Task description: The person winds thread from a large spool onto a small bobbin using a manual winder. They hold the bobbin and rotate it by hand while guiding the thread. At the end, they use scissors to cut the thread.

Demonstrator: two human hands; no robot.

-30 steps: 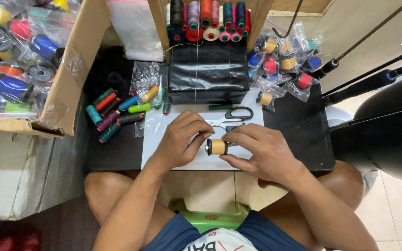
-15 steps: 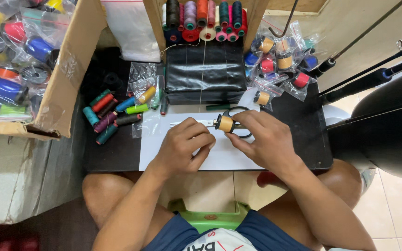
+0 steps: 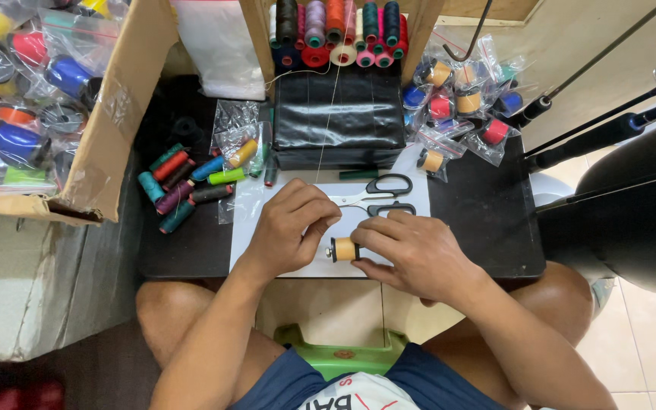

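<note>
The small orange spool [image 3: 344, 249], up by the scissors [image 3: 377, 193] at 12 o'clock a moment ago, has come back down low on the counter [image 3: 480, 220], right hand [image 3: 411, 254] pinching it, left hand [image 3: 294, 228] pinching its thread.

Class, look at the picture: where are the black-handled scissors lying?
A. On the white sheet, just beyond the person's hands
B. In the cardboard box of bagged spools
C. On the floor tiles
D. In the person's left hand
A: the scissors lie on the white sheet, just beyond the left hand and right hand, held by neither.
</note>
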